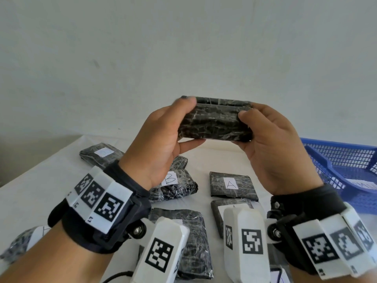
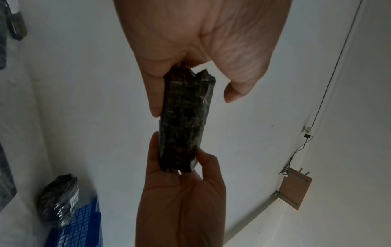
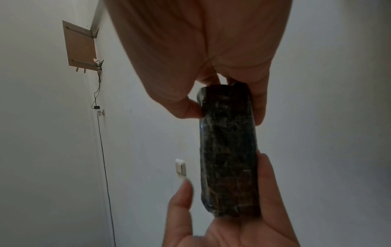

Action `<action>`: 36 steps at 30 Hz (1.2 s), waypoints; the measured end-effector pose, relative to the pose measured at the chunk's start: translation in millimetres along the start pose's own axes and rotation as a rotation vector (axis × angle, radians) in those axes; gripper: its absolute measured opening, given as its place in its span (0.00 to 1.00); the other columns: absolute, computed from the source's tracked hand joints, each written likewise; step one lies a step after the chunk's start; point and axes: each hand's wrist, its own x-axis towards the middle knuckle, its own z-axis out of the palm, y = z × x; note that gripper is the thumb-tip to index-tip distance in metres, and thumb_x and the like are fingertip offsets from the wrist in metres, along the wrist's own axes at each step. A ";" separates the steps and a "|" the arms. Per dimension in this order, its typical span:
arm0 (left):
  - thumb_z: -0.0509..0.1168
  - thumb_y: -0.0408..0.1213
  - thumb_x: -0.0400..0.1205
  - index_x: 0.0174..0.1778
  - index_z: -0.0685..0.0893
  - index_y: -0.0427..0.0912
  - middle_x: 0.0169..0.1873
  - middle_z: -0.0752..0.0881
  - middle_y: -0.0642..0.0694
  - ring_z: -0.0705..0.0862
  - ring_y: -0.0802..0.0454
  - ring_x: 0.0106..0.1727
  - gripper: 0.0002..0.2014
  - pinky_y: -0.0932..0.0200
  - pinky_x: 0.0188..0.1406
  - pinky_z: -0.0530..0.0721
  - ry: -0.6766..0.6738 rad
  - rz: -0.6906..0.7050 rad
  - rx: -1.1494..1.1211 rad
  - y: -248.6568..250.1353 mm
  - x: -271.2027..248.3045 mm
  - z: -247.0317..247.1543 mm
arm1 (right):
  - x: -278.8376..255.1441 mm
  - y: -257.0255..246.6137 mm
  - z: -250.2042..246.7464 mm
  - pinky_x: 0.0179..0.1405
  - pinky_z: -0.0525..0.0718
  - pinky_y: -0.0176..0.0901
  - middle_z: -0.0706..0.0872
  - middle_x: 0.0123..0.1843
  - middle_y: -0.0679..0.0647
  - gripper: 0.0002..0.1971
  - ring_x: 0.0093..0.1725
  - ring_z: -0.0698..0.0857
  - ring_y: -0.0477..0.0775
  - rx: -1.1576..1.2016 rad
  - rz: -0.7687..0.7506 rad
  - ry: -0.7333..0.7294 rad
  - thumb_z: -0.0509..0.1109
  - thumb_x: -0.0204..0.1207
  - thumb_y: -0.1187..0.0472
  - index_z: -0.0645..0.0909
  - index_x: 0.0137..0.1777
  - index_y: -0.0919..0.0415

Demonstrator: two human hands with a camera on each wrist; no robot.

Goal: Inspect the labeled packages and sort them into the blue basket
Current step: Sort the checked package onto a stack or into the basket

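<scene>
Wrist-mounted marker blocks [image 1: 161,254] sit closest, and beyond them I hold a black wrapped package [image 1: 214,121] by its ends, left hand [image 1: 157,144] and right hand [image 1: 273,148] pinching, long axis crosswise, left of the blue basket [image 1: 346,160], nearer my right.

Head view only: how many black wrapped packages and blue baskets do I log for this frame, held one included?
Black plastic-wrapped package held up between left hand and right hand: 1
Black plastic-wrapped packages lying on the white table: 7
Blue mesh plastic basket: 1
Total: 9; the wrist gear may hide more.
</scene>
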 end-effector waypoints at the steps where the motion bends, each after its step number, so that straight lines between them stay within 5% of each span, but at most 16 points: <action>1: 0.63 0.36 0.89 0.48 0.89 0.38 0.45 0.92 0.44 0.91 0.49 0.54 0.11 0.47 0.54 0.93 0.006 0.010 0.012 -1.5 0.3 0.0 | 0.0 0.2 0.6 0.63 0.89 0.57 0.92 0.49 0.57 0.10 0.50 0.90 0.51 -0.004 -0.001 -0.002 0.68 0.81 0.63 0.85 0.58 0.64; 3: 0.63 0.32 0.88 0.48 0.88 0.35 0.44 0.93 0.43 0.92 0.48 0.54 0.09 0.48 0.52 0.93 0.022 0.021 0.029 -4.0 0.9 0.0 | -1.0 0.1 3.5 0.63 0.88 0.53 0.92 0.49 0.54 0.13 0.51 0.91 0.51 -0.014 0.010 -0.013 0.71 0.80 0.59 0.84 0.61 0.64; 6: 0.64 0.29 0.87 0.45 0.88 0.36 0.45 0.92 0.41 0.92 0.48 0.53 0.08 0.47 0.52 0.93 0.023 0.040 0.051 -5.0 1.0 -0.5 | -2.0 2.2 9.0 0.72 0.86 0.61 0.93 0.58 0.59 0.26 0.62 0.92 0.59 -0.097 0.011 0.026 0.74 0.72 0.52 0.80 0.68 0.62; 9: 0.68 0.37 0.80 0.49 0.87 0.35 0.47 0.92 0.40 0.91 0.48 0.53 0.09 0.46 0.54 0.93 -0.001 0.035 0.047 -4.7 0.9 -0.4 | -2.1 4.4 10.2 0.74 0.84 0.68 0.91 0.63 0.66 0.27 0.66 0.90 0.66 -0.108 -0.003 0.062 0.73 0.70 0.53 0.79 0.69 0.60; 13: 0.65 0.32 0.88 0.48 0.86 0.34 0.42 0.91 0.44 0.90 0.51 0.50 0.06 0.50 0.51 0.93 0.023 0.046 0.063 -4.6 -0.3 2.5 | -1.0 3.5 4.8 0.74 0.85 0.63 0.92 0.61 0.62 0.28 0.62 0.92 0.60 -0.087 -0.002 0.003 0.74 0.69 0.56 0.78 0.71 0.59; 17: 0.67 0.30 0.87 0.48 0.88 0.41 0.39 0.93 0.52 0.92 0.59 0.46 0.06 0.60 0.43 0.91 0.040 0.125 0.128 -5.6 -1.6 1.5 | -1.1 6.2 5.6 0.70 0.88 0.65 0.92 0.62 0.63 0.26 0.63 0.91 0.64 -0.152 -0.059 0.003 0.73 0.71 0.60 0.78 0.70 0.58; 20: 0.71 0.39 0.83 0.49 0.88 0.42 0.42 0.93 0.51 0.92 0.58 0.48 0.05 0.60 0.48 0.90 -0.022 0.092 0.122 -3.2 -1.9 0.9 | 0.2 7.1 3.7 0.73 0.86 0.64 0.93 0.60 0.63 0.25 0.64 0.91 0.64 -0.111 -0.051 0.000 0.74 0.71 0.57 0.80 0.69 0.60; 25: 0.68 0.33 0.85 0.47 0.89 0.39 0.42 0.94 0.47 0.93 0.56 0.48 0.05 0.61 0.47 0.91 -0.006 0.061 0.050 0.1 -0.4 -0.3 | -0.1 0.4 -4.2 0.76 0.83 0.56 0.92 0.64 0.66 0.21 0.69 0.89 0.66 -0.044 -0.068 -0.141 0.72 0.77 0.60 0.83 0.69 0.68; 30: 0.69 0.34 0.85 0.51 0.90 0.38 0.45 0.94 0.47 0.93 0.56 0.50 0.06 0.60 0.48 0.91 -0.027 0.029 0.038 1.2 -0.2 -2.1 | 1.5 3.0 -4.6 0.77 0.82 0.67 0.94 0.61 0.64 0.17 0.66 0.90 0.66 -0.124 -0.098 -0.129 0.73 0.79 0.56 0.87 0.62 0.67; 36: 0.66 0.30 0.87 0.49 0.90 0.37 0.42 0.94 0.46 0.93 0.56 0.47 0.07 0.60 0.47 0.92 -0.013 0.029 0.034 1.1 -0.2 -2.0 | 3.0 1.2 -8.4 0.74 0.85 0.65 0.94 0.59 0.65 0.14 0.65 0.91 0.66 -0.106 -0.095 -0.110 0.69 0.79 0.59 0.89 0.59 0.66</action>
